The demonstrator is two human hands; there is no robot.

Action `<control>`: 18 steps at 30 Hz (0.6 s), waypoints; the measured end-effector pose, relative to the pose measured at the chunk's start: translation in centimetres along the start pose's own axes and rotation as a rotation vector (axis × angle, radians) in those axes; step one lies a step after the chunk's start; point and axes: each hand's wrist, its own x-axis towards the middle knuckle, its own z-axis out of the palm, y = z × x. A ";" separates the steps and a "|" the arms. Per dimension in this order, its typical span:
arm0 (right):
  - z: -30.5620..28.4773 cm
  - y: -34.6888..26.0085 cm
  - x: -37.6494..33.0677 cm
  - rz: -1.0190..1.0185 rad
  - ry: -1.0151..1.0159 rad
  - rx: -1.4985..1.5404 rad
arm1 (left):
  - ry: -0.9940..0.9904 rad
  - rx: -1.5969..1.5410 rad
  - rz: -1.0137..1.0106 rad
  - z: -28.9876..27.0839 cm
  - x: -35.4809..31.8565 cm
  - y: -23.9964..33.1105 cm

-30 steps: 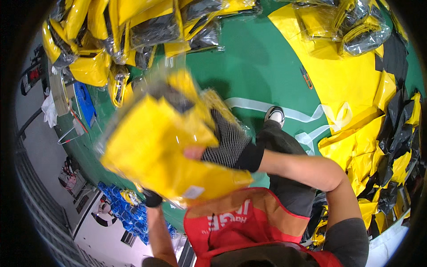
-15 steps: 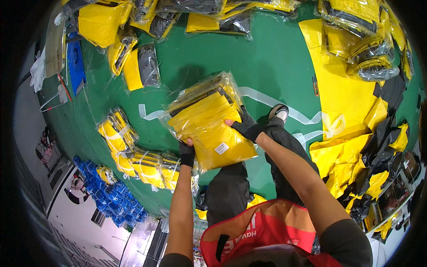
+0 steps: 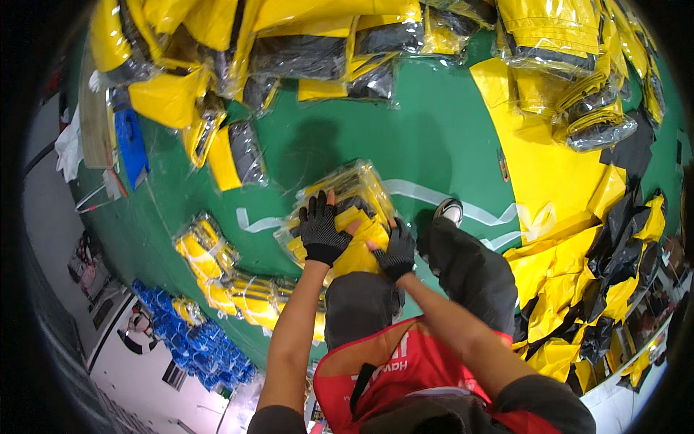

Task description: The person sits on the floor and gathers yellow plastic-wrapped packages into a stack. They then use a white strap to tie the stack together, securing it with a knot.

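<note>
A stack of clear plastic packages with folded yellow and black sheeting rests on the floor in front of my knees. My left hand, in a black dotted glove with bare fingertips, presses flat on top of the stack with its fingers spread. Gloved the same way, my right hand lies against the right edge of the stack, thumb apart from the stretched fingers. A white strap shows on both sides of the stack; its middle is hidden under it.
Bundled yellow packages lie at the left on the green floor. More wrapped packages line the far side. A yellow sheet and an orange-black cutter are at the right. Blue bundles stand at lower left.
The yellow package held up between both hands is now down on the stack. My left hand has moved from its edge to the top, fingers spread. My right hand has loosened at the edge.
</note>
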 end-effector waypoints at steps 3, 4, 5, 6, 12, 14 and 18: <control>2.8 0.5 -0.3 0.068 0.288 -0.052 | 0.049 0.032 0.012 2.7 1.3 0.0; 2.8 1.0 0.3 0.133 0.191 -0.008 | 0.084 0.031 0.033 3.3 1.5 -0.5; 3.0 1.2 0.8 0.198 0.092 0.038 | 0.067 0.022 0.049 3.8 1.5 -1.3; 3.7 1.5 1.1 0.168 0.126 0.017 | 0.059 0.007 0.065 4.3 1.8 -1.6; 8.0 1.5 2.9 0.115 0.329 -0.121 | 0.227 -0.180 0.185 7.6 4.1 -5.7; 8.2 1.8 4.0 0.107 0.329 -0.041 | 0.265 -0.183 0.224 7.6 5.0 -5.8; 8.7 1.2 5.2 0.039 0.475 -0.066 | 0.318 -0.279 0.301 8.8 6.4 -6.8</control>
